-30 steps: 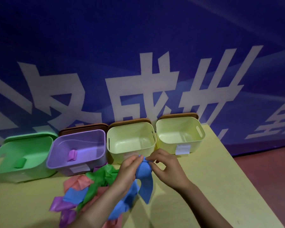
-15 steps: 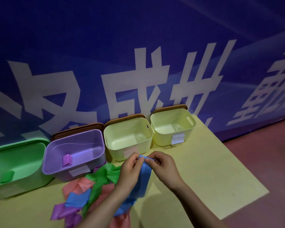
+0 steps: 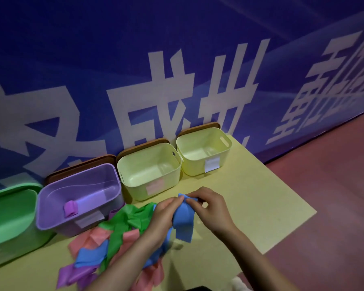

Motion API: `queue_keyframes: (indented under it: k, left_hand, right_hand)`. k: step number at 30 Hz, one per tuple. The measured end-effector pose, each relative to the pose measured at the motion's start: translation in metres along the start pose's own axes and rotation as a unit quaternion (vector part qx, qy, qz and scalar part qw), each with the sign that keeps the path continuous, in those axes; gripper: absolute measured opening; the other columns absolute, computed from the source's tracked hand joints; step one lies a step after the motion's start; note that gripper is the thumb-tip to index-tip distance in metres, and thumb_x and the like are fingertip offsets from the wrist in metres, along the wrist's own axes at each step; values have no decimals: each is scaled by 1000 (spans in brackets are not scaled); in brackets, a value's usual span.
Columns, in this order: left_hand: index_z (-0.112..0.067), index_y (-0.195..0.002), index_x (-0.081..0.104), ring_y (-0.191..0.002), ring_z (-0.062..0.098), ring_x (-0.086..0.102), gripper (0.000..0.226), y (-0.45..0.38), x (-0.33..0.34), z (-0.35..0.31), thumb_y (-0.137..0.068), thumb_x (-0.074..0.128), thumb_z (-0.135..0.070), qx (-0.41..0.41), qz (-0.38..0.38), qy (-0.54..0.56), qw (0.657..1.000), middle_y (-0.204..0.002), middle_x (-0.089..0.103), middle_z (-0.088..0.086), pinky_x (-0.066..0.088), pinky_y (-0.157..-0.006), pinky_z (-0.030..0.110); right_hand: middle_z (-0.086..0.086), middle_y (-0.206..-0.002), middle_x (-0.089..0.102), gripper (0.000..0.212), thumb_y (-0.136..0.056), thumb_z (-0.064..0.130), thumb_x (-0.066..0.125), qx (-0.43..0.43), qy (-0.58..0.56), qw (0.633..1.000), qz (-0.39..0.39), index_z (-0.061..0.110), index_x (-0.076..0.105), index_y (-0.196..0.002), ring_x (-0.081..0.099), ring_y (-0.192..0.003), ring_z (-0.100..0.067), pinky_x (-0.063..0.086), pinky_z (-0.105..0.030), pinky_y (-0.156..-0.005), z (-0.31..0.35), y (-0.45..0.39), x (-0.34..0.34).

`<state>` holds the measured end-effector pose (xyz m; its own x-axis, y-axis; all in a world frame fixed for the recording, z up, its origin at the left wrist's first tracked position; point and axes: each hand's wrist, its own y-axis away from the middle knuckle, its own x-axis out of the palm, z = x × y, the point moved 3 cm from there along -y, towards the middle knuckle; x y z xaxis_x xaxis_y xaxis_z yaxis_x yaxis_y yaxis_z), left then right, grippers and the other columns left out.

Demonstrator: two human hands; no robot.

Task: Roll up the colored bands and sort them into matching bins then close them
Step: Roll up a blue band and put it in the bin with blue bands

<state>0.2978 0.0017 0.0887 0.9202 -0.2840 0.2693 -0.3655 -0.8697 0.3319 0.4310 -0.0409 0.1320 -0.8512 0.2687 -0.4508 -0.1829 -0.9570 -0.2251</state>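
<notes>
My left hand (image 3: 163,215) and my right hand (image 3: 210,208) both pinch the top end of a blue band (image 3: 183,221), which hangs down over the yellow table (image 3: 250,202). A loose pile of green (image 3: 122,225), pink (image 3: 93,238), blue (image 3: 90,257) and purple (image 3: 72,271) bands lies left of my hands. Behind stand four open bins in a row: a green bin (image 3: 11,208), a purple bin (image 3: 80,181) with a rolled purple band (image 3: 70,207) inside, and two pale yellow bins (image 3: 149,164) (image 3: 204,143).
Brown lids (image 3: 82,166) lean behind the purple and yellow bins against a blue banner wall. The table's right edge (image 3: 292,232) drops to a reddish floor (image 3: 334,185). White labels are stuck on the bin fronts.
The camera has swung left and down, so the bins sit lower left. The end of the blue band between my fingers has bunched up and its tail hangs shorter.
</notes>
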Motion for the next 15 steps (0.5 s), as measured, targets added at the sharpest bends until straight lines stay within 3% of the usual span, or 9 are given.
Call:
queue_keyframes:
  k: [2, 5, 10, 15]
  left_hand:
    - [-8, -87, 77, -94, 30, 58, 23, 1, 2, 3, -91, 60, -24, -10, -6, 22, 1000, -99, 68, 25, 39, -85, 41]
    - [-6, -95, 74, -93, 30, 59, 34, 4, 7, 5, -88, 61, -36, -21, 1, 23, 1000, -99, 66, 26, 39, -84, 41]
    - [-12, -95, 75, -96, 32, 61, 25, 2, 10, 8, -94, 55, -28, 10, -4, 5, 1000, -101, 69, 18, 43, -87, 43]
    - [-13, -86, 68, -86, 24, 56, 21, -7, 9, 4, -86, 60, -32, 46, -82, -8, 996, -88, 64, 14, 40, -80, 38]
  right_hand:
    - [8, -74, 61, 20, -84, 33, 62, -31, 27, 999, 17, 20, 76, -90, 55, -68, -5, 41, -13, -66, 2, 1, -4]
    - [9, -77, 60, 29, -84, 37, 56, -54, 53, 996, 52, 20, 76, -97, 57, -73, -3, 44, -15, -68, 0, 1, -10]
    - [8, -83, 62, 20, -88, 20, 63, -55, 31, 993, 97, 23, 75, -103, 60, -78, -7, 45, -14, -73, -10, -9, -15]
    - [8, -92, 66, 22, -92, 15, 61, -9, -21, 988, 150, 23, 73, -109, 61, -87, -5, 43, -11, -76, -17, -27, -9]
